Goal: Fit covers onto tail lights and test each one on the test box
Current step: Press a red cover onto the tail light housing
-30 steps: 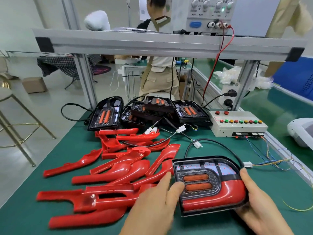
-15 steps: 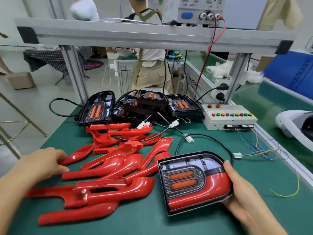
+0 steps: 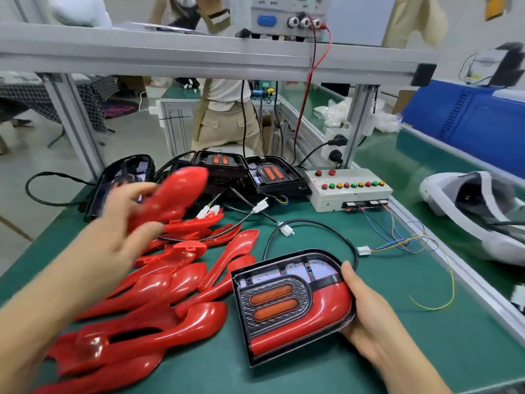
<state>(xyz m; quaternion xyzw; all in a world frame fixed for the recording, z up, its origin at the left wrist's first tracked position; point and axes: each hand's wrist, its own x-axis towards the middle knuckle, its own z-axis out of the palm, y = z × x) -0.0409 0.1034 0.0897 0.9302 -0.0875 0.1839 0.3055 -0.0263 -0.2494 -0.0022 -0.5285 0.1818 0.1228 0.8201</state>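
The left hand holds a red cover aloft; the right hand steadies the tail light.
At centre left, fingers and thumb close on the cover's narrow end, though blur hides the exact hold. It looks like a light, stiff, glossy shell, likely slippery and best taken by its edges. The tail light sits on the mat at lower centre, thumb and fingers clamped on its right edge. It seems rigid and heavier, safest held by the black rim. The test box sits at upper right.
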